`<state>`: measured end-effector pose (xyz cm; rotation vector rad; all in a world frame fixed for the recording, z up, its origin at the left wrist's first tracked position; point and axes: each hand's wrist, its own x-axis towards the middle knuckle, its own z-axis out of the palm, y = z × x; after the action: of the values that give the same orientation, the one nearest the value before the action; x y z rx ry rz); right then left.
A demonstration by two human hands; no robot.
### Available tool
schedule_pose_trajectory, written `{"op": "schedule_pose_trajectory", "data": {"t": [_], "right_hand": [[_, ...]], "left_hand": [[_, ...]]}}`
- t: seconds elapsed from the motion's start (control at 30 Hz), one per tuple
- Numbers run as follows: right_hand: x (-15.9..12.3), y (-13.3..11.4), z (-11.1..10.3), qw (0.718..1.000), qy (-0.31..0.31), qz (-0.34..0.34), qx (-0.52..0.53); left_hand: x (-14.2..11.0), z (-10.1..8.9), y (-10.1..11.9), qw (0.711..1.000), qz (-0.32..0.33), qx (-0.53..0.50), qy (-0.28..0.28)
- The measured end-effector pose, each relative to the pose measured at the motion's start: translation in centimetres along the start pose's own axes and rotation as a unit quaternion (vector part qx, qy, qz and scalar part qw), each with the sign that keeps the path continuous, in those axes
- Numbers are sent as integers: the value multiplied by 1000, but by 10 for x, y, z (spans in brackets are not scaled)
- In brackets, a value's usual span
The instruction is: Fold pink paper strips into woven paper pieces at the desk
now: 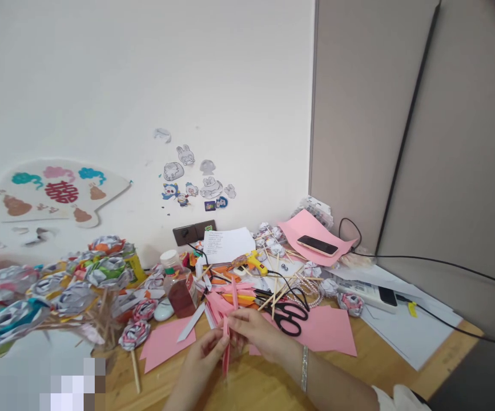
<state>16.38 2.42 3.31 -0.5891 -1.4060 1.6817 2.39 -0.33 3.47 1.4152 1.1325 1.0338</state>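
Observation:
Near the front of the table, both my hands hold a narrow folded strip of pink paper (225, 362), which stands upright with its lower end hanging below my fingers. My left hand (210, 349) pinches it from the left between thumb and fingers. From the right, my right hand (251, 330) pinches it higher up; some of its fingers are hidden behind the strip. More pink paper strips (217, 305) lie just beyond the hands. Black-handled scissors (290, 318) rest right of my right hand, and pink sheets (170, 342) lie to the left.
Paper flowers on sticks (105, 273) crowd the left side. A bottle of dark red liquid (181, 291) stands behind my left hand. Farther back are a yellow glue gun (256, 262), bead strings (309, 288) and a phone (318, 245) on pink paper. A black cable (444, 260) runs off right.

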Motion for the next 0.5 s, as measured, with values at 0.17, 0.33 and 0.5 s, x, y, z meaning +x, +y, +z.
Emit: {"op": "schedule_pose_trajectory", "data": {"t": [0.17, 0.33, 0.5], "right_hand": [[1, 3, -1, 1000, 28, -6, -10], [2, 12, 0, 999, 43, 25, -19], [3, 15, 1, 999, 42, 26, -13]], "left_hand": [[-2, 1, 0, 994, 27, 82, 70], [-4, 2, -3, 981, 38, 153, 114], [-3, 2, -1, 983, 34, 149, 101]]}}
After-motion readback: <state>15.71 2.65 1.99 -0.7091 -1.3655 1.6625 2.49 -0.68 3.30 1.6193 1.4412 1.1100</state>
